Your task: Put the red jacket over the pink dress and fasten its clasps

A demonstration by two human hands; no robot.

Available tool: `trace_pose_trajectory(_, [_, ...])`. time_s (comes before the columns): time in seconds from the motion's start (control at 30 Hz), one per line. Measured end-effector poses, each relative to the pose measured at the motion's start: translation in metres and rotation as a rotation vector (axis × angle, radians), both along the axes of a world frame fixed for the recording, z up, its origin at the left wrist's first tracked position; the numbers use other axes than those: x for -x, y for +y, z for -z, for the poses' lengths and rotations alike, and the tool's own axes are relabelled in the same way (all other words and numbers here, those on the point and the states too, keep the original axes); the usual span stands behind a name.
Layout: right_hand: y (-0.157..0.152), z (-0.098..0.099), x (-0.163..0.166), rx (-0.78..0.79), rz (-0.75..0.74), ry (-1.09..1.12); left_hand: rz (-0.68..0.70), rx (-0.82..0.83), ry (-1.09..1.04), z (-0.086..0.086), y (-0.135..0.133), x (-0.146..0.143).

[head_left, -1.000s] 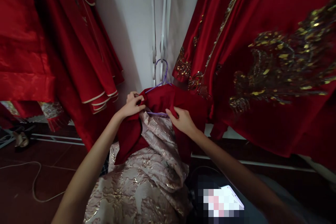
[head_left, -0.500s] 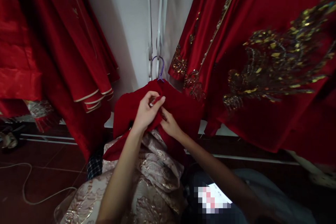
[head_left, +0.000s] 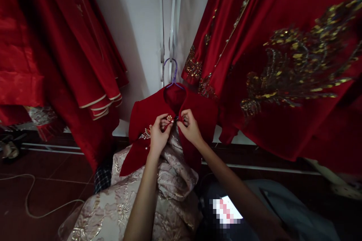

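Nearest of all, here's the patterned pale fabric point(head_left: 124, 203), spread low and bunched up under the red jacket point(head_left: 145, 111), with a lit screen point(head_left: 233, 211) off to the near right, its content blurred out. Two bare forearms stretch from the near side to the middle, and that's where it gets fine!

Left hand point(head_left: 158, 132): thumb and fingers closed, gripping the left front edge of the jacket, right beside a gold flower ornament point(head_left: 169, 118). Right hand point(head_left: 191, 126): thumb and forefinger pinched on the opposite edge. And there's the relation to watch: two edges face to face, only a narrow gap between the fingertips, the flower on the left side of it. The left hand is the nearer to that flower; the right sits just across. The opening's long axis runs near to far, from the spread hem up to the collar, and both grips are just on the near side of the collar. A beaded ornament point(head_left: 147, 131) sits left of the left hand.

Farther on, the purple hanger point(head_left: 175, 73) rises out of the collar to the pale metal strips point(head_left: 173, 15), red garments point(head_left: 98, 67) hanging left and right, and a pale wall point(head_left: 127, 19) behind.
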State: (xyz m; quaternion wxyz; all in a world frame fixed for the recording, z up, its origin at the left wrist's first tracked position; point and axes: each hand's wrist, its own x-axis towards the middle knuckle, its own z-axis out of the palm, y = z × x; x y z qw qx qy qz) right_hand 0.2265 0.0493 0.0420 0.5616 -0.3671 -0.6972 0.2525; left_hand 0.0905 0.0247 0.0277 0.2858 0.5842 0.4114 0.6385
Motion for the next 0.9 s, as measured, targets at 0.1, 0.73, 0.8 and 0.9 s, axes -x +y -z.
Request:
trace_pose_trajectory(0.1, [-0.005,0.0,-0.001,0.022,-0.14,-0.023,-0.02,0.012,-0.146,-0.003,-0.003,-0.009])
trace_pose_trajectory(0.73, [0.003,-0.013,-0.009,-0.023,-0.131,-0.04,-0.005,-0.031,0.007,-0.008,-0.006,-0.005])
trace_pose_trajectory(0.8, [0.003,-0.014,-0.01,-0.028,-0.117,-0.051,0.013,-0.023,0.013,-0.01,-0.005,-0.004])
trace_pose_trajectory(0.9, [0.003,-0.015,-0.01,-0.033,-0.111,-0.065,0.029,-0.023,0.046,-0.013,-0.005,-0.001])
